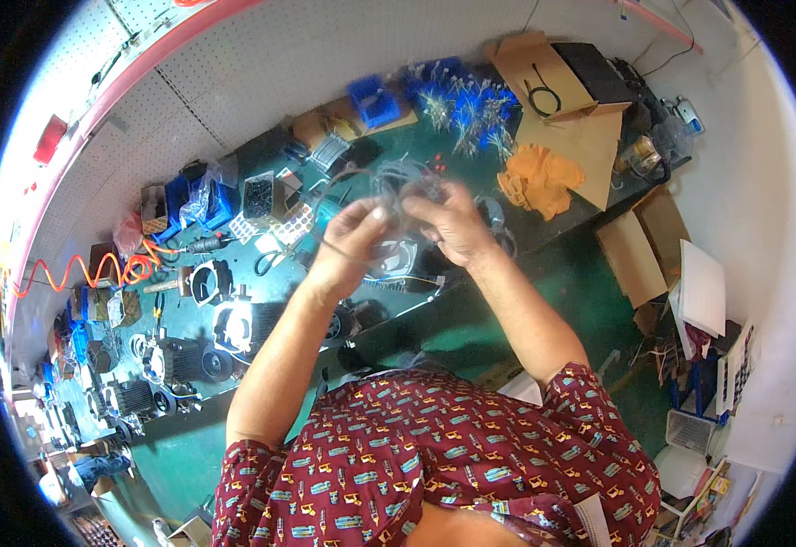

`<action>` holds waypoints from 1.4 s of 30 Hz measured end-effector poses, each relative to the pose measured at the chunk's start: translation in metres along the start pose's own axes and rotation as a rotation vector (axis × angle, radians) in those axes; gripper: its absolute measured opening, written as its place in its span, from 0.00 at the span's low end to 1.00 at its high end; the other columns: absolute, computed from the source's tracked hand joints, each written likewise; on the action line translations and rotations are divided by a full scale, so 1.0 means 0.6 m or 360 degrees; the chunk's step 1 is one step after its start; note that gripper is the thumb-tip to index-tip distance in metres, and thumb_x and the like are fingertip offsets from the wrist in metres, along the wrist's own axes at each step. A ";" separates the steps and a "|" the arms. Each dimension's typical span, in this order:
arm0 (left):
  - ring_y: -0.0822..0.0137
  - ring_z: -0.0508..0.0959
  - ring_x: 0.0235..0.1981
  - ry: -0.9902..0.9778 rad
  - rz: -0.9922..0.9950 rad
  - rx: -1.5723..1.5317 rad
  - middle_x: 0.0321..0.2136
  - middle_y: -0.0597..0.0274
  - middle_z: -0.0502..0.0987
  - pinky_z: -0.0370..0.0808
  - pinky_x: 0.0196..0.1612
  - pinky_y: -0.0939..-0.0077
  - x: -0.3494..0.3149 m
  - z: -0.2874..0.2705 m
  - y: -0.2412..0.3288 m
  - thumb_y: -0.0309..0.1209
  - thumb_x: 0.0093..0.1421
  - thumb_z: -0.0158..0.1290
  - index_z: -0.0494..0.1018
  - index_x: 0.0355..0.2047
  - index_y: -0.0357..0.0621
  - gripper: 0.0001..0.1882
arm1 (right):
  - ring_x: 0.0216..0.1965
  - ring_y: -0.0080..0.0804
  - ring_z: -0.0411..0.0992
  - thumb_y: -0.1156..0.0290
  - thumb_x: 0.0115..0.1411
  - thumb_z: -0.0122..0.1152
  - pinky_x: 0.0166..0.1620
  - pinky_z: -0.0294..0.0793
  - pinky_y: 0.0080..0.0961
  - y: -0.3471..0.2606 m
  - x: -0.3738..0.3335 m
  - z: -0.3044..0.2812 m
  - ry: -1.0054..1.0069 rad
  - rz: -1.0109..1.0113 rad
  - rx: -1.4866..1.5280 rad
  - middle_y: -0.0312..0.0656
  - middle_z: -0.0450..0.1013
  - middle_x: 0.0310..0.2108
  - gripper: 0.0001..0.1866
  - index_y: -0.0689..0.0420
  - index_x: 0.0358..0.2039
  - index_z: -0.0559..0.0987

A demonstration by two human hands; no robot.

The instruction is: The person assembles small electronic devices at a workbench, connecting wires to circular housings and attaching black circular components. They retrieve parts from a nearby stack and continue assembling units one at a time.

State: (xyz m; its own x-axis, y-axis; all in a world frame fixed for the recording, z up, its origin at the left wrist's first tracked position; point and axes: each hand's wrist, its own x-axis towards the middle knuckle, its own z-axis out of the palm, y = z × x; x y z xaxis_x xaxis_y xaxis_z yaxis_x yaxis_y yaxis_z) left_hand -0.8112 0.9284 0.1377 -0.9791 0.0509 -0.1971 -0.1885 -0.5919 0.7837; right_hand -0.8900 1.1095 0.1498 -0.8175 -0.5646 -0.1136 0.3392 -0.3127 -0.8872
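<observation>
A loose, tangled coil of thin grey cable or tubing (pixel 404 175) hangs between my hands above the green workbench, blurred by motion. My left hand (pixel 359 230) pinches part of it, thumb on top. Close beside it, my right hand (pixel 452 223) is also closed on the coil, its fingers partly hidden by the strands. One wide loop swings out to the left past my left hand. Beneath my hands, partly covered, sits a grey metal motor housing (pixel 401 260) with thin wires near the bench's front edge.
Several electric motors (pixel 172 360) line the bench on the left, near an orange coiled air hose (pixel 133 269). Behind stand a blue bin (pixel 375 102) and bundled wire leads (pixel 466 109). An orange cloth (pixel 541 180) lies by an opened cardboard box (pixel 544 77) at right.
</observation>
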 end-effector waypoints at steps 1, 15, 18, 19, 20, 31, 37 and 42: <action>0.72 0.80 0.32 0.0018 0.0013 -0.0011 0.37 0.63 0.80 0.81 0.36 0.75 0.001 0.006 -0.008 0.35 0.68 0.56 0.74 0.51 0.41 0.16 | 0.26 0.16 0.72 0.75 0.61 0.67 0.25 0.65 0.11 0.001 -0.002 0.012 0.0010 -0.0036 -0.0016 0.33 0.78 0.29 0.07 0.57 0.40 0.79; 0.71 0.78 0.42 0.0200 0.0242 0.0028 0.44 0.61 0.79 0.78 0.44 0.75 -0.017 -0.004 -0.030 0.28 0.66 0.58 0.72 0.53 0.40 0.17 | 0.23 0.21 0.72 0.80 0.58 0.68 0.28 0.74 0.18 0.038 0.004 0.054 0.0372 -0.0242 0.0219 0.35 0.76 0.28 0.10 0.56 0.35 0.74; 0.72 0.79 0.39 0.0472 0.0343 0.0026 0.39 0.68 0.80 0.78 0.39 0.73 0.005 -0.001 -0.047 0.29 0.66 0.58 0.73 0.42 0.49 0.06 | 0.27 0.20 0.74 0.81 0.57 0.68 0.33 0.76 0.20 0.058 0.012 0.056 0.0490 -0.0361 0.0002 0.34 0.75 0.28 0.10 0.57 0.33 0.74; 0.73 0.79 0.39 0.0406 0.0411 0.0015 0.38 0.69 0.80 0.76 0.36 0.74 0.006 0.000 -0.045 0.31 0.66 0.58 0.73 0.41 0.50 0.05 | 0.29 0.21 0.75 0.81 0.56 0.68 0.36 0.78 0.21 0.051 0.005 0.062 0.0411 -0.0399 0.0004 0.34 0.75 0.29 0.10 0.58 0.33 0.74; 0.74 0.79 0.39 0.0407 0.0408 -0.0039 0.38 0.68 0.80 0.77 0.37 0.75 0.007 0.000 -0.046 0.31 0.67 0.57 0.73 0.42 0.49 0.05 | 0.30 0.21 0.75 0.81 0.57 0.68 0.37 0.78 0.21 0.060 0.011 0.063 0.0449 -0.0467 0.0033 0.34 0.75 0.29 0.09 0.58 0.32 0.74; 0.75 0.76 0.31 0.0322 0.0393 0.0422 0.31 0.65 0.79 0.77 0.37 0.76 0.008 -0.095 -0.005 0.26 0.65 0.56 0.73 0.35 0.43 0.03 | 0.21 0.18 0.73 0.75 0.56 0.70 0.20 0.64 0.15 -0.032 -0.087 -0.044 0.1031 -0.0775 -0.0077 0.34 0.78 0.27 0.09 0.55 0.35 0.77; 0.74 0.77 0.31 0.0208 -0.0182 0.0836 0.32 0.65 0.77 0.81 0.35 0.76 -0.001 -0.229 -0.099 0.29 0.67 0.54 0.74 0.40 0.37 0.07 | 0.27 0.23 0.78 0.75 0.57 0.69 0.22 0.67 0.18 0.151 -0.224 -0.126 0.1463 -0.0209 0.0109 0.41 0.82 0.37 0.14 0.56 0.41 0.74; 0.71 0.78 0.32 0.0039 -0.0246 0.1032 0.33 0.61 0.78 0.82 0.34 0.75 0.006 -0.243 -0.129 0.29 0.67 0.54 0.74 0.43 0.33 0.10 | 0.36 0.26 0.78 0.81 0.55 0.69 0.33 0.78 0.22 0.306 -0.191 -0.014 0.1449 -0.0166 0.0044 0.42 0.79 0.41 0.25 0.57 0.51 0.69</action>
State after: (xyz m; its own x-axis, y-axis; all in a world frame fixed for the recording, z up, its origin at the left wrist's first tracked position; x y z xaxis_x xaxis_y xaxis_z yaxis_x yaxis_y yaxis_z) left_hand -0.7887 0.8569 -0.0097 -0.9365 0.0735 -0.3430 -0.3421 0.0246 0.9393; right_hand -0.7378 1.1231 -0.0036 -0.8918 0.2837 -0.3524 0.2446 -0.3530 -0.9031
